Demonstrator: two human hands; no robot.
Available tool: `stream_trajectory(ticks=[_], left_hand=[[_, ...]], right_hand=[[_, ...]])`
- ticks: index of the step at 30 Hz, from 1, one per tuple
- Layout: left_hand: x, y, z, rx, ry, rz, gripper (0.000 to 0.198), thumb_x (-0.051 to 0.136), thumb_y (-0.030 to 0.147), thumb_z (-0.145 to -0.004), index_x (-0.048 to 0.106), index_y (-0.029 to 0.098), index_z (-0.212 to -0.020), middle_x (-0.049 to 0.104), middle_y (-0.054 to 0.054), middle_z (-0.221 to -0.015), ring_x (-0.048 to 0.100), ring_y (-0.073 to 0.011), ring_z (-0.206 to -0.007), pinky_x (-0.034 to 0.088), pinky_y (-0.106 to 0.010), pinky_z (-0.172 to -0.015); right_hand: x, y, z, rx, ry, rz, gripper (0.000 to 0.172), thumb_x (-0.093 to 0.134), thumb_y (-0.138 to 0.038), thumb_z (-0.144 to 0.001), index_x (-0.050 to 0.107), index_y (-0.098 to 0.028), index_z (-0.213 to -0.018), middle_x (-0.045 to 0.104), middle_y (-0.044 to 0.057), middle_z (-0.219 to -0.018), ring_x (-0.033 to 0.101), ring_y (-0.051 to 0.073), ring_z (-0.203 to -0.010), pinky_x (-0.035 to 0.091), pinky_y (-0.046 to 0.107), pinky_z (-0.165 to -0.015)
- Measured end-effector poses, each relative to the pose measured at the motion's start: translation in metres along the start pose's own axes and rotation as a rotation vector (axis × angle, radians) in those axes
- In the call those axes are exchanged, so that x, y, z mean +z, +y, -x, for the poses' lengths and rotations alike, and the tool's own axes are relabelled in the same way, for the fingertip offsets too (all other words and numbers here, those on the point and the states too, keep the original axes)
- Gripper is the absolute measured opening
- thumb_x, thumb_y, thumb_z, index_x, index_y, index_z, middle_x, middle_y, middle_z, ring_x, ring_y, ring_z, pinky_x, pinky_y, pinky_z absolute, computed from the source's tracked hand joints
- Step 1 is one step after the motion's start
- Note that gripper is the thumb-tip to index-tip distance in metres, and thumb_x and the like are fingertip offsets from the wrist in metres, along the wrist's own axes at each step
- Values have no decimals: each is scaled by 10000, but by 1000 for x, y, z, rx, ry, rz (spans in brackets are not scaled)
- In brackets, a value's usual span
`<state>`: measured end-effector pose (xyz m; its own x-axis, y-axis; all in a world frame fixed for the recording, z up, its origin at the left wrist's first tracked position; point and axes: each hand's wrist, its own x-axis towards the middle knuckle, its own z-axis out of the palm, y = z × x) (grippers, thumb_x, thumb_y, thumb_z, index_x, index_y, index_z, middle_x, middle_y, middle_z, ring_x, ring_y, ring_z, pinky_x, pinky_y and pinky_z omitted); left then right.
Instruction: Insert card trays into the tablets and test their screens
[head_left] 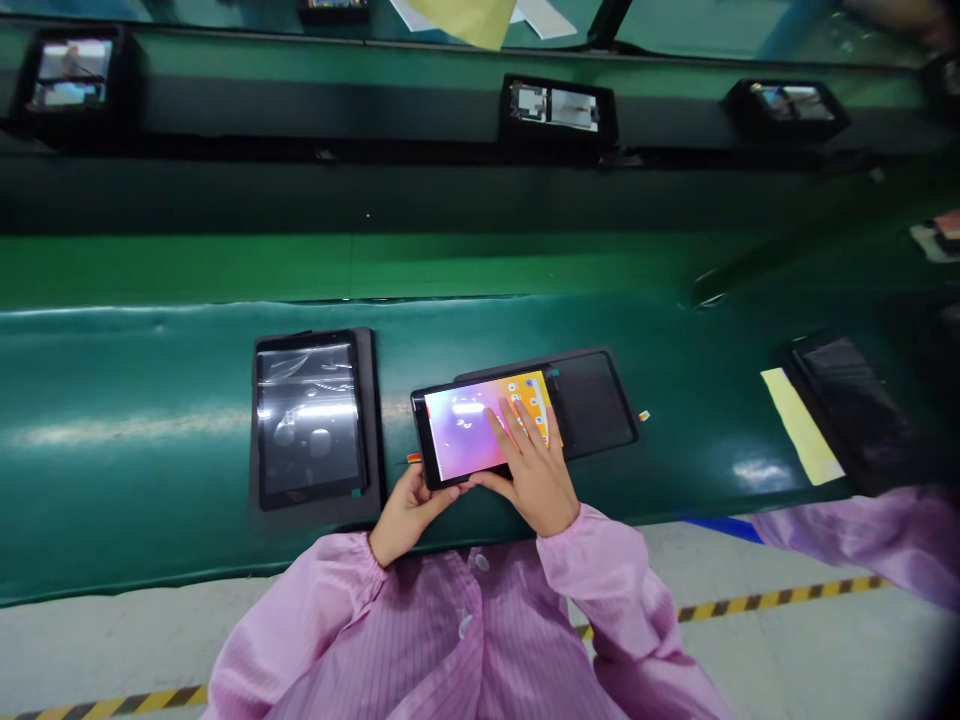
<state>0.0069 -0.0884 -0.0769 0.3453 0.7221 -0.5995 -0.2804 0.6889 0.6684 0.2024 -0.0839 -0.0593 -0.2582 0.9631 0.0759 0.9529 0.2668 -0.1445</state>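
Head view: the right hand (541, 482) is resting with fingers spread over a lit tablet (459, 430), the thumb lying along its near edge. The left hand (409, 515) is pinching its near-left corner between thumb and fingers. Left of those fingers, a dark tablet (309, 420) is lying; right of the spread ones, a flat dark piece (600, 408) is showing.

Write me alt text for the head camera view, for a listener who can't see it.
Two hands work on a lit tablet: the left hand grips its lower left corner, while the right hand spreads its fingers over the screen. A dark-screened tablet lies to the left on the green tabletop.
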Motion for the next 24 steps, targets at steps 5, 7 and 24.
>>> stream_trajectory(ticks=[5,7,24], left_hand=[[-1,0,1,-29,-12,-20,447,832,307,-652,566,168,-983,738,-88,-1015,703,-251,-984,533,-385,-954],[-1,1,1,-33,-13,-28,453,833,311,-650,561,164,-982,732,-96,-1037,703,-250,-984,533,-381,-951],[-2,0,-2,58,14,-66,490,859,349,-582,608,186,-970,729,-56,-1025,702,-230,-933,554,-362,-897]], right_hand=[[-9,-5,28,-37,-23,29,730,370,-624,-916,361,-144,-1466,396,139,-1509,339,324,-1399,126,607,-1147],[-12,-5,34,-50,-22,34,717,375,-628,-913,412,-136,-1434,420,138,-1495,368,329,-1381,117,611,-1147],[-3,-42,-2,-73,-67,-48,710,354,-598,-931,355,-134,-1468,331,130,-1545,301,323,-1421,143,631,-1153]])
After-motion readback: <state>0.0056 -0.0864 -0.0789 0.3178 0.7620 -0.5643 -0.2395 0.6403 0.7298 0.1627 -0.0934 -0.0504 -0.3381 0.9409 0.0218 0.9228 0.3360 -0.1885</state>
